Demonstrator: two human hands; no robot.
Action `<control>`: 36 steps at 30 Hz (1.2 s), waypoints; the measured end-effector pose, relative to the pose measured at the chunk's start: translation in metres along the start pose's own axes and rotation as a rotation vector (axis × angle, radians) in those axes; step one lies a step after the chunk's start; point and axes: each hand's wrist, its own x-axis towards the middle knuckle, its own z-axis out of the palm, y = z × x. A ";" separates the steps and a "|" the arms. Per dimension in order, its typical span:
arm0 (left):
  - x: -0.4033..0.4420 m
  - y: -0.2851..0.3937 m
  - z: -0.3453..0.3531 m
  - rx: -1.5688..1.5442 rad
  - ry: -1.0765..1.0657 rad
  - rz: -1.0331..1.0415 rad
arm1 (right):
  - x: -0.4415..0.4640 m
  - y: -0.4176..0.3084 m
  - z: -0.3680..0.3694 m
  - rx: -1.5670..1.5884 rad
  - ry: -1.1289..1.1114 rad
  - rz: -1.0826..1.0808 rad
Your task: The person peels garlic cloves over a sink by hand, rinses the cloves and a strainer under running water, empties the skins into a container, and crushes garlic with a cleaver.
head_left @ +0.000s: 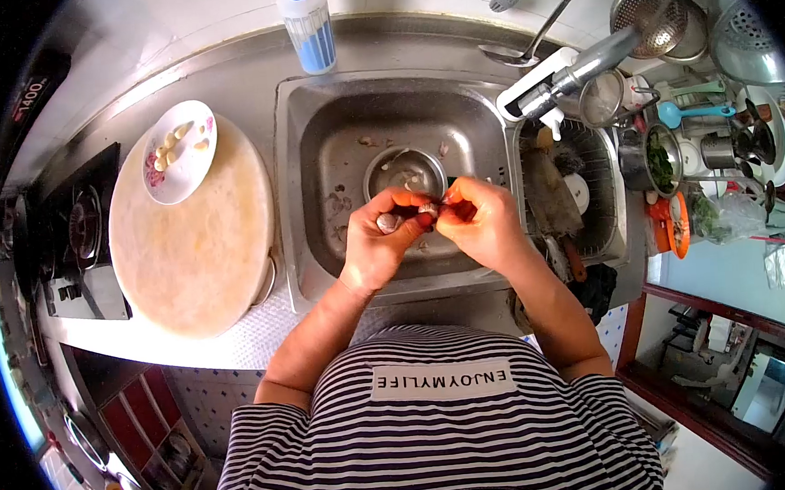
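Note:
Over the sink (292,188), my left hand (376,237) is closed around garlic with purplish-white skin. One unpeeled garlic clove (389,223) shows in its palm, and another garlic clove (428,210) is pinched at the fingertips. My right hand (484,220) has thumb and forefinger closed against that same clove's end; whether it grips the clove or loose skin cannot be made out. Beneath my hands a round metal bowl (377,167) sits in the sink with bits of peel. Peeled cloves (167,153) lie on a white floral plate (192,178) to the left.
The plate rests on a thick round chopping board (197,275) beside the stove (86,232). A bottle with blue liquid (309,34) stands behind the sink. At the right are the faucet (550,96), a wire drainer basket (611,223) and hanging strainers (653,22).

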 end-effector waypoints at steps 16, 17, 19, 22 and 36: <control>0.005 -0.013 -0.009 -0.241 0.003 -0.082 | 0.005 -0.012 -0.001 0.041 -0.046 0.009; 0.005 -0.011 -0.008 -0.136 0.003 -0.053 | 0.006 -0.010 0.000 0.042 -0.047 0.008; 0.003 -0.007 -0.008 -0.128 -0.001 -0.071 | 0.005 -0.003 0.003 -0.026 -0.066 0.026; 0.003 -0.008 -0.008 -0.224 0.000 -0.090 | 0.003 0.004 0.007 -0.123 -0.005 -0.037; 0.005 -0.005 -0.009 -0.100 -0.005 -0.118 | 0.004 -0.002 -0.001 0.057 -0.084 0.039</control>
